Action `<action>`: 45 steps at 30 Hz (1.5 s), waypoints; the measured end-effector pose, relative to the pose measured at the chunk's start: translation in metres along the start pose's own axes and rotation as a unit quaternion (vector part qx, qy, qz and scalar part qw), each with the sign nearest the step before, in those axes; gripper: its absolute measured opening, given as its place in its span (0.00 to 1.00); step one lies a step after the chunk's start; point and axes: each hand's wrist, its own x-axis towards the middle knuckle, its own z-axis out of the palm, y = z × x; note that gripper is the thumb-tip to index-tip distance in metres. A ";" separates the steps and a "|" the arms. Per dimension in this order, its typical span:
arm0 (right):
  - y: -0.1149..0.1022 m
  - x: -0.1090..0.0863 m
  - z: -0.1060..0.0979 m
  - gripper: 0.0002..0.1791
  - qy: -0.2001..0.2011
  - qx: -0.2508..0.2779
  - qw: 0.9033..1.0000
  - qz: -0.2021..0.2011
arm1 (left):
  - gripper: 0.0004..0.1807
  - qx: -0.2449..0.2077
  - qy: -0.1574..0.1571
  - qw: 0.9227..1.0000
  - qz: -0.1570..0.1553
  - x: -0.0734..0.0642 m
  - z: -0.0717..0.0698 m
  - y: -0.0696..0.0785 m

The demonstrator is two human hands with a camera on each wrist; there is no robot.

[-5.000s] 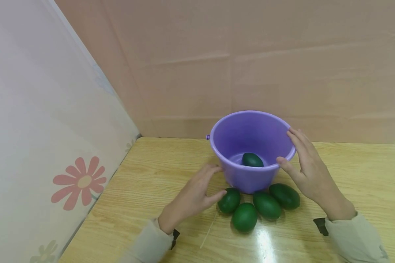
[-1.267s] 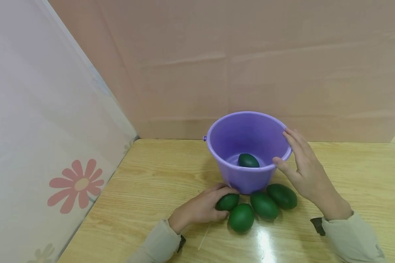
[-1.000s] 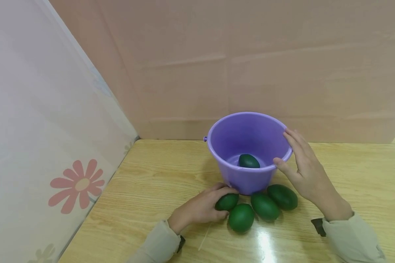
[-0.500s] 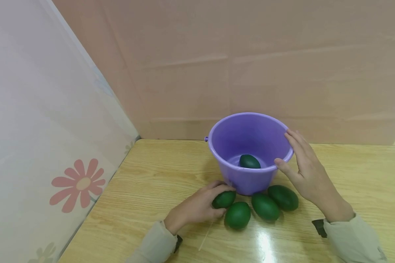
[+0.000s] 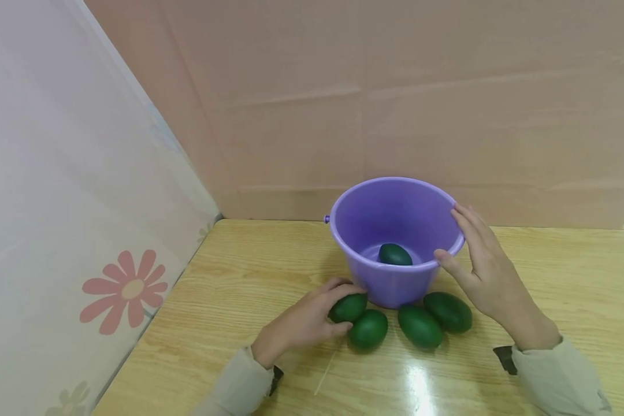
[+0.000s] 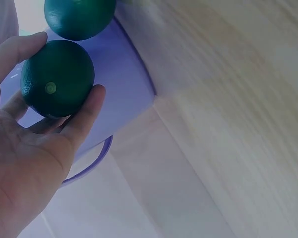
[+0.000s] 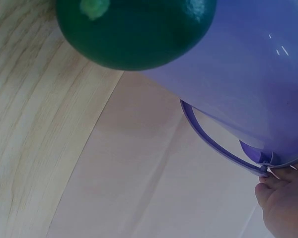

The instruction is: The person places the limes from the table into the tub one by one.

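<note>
My left hand holds a dark green avocado between thumb and fingers, just left of the purple bucket's foot. In the left wrist view the held avocado shows its pale stem spot, with the thumb on one side and fingers on the other. A second avocado lies right against it, by my thumb. My right hand holds the rim of the purple bucket at its right side, thumb at the front. The bucket stands upright, with one avocado at its bottom.
Two more avocados lie side by side in front of the bucket, to the right. A purple handle hangs behind the bucket. The wooden table meets a tan backdrop behind and a flower-patterned sheet at the left.
My left hand reached down and took hold of the leftmost avocado, then moved slightly left and back with it. The neighbouring avocado rolled left, away from the other two. The right hand stayed on the rim.
</note>
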 end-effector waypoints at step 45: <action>0.000 0.001 0.000 0.38 0.001 0.001 1.000 0.001 | 0.34 -0.025 0.122 0.992 0.025 -0.018 -0.038 0.008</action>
